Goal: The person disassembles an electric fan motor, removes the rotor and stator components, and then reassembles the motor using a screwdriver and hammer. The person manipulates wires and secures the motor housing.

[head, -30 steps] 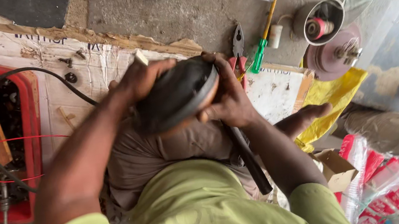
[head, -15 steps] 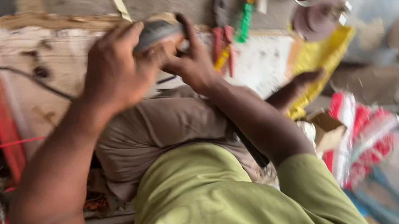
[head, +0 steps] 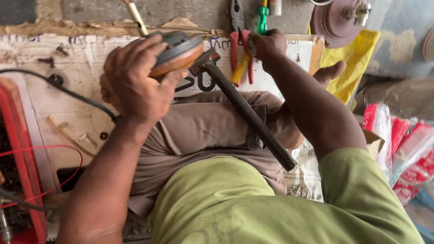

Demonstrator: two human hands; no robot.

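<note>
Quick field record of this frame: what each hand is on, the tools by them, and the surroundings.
Left hand: grips a round grey disc-shaped part with a brown rim.
Right hand: on the red-and-yellow-handled pliers; grip unclear.
Hammer: a black-handled hammer lies across the lap, its head by the disc.
Nearby: green-handled screwdriver, yellow cloth.
Left side: red crate with a black cable.

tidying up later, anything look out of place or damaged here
A hammer lies loose across the person's lap, head against the round part in the left hand. The cardboard mat looks torn along its far edge.
</note>
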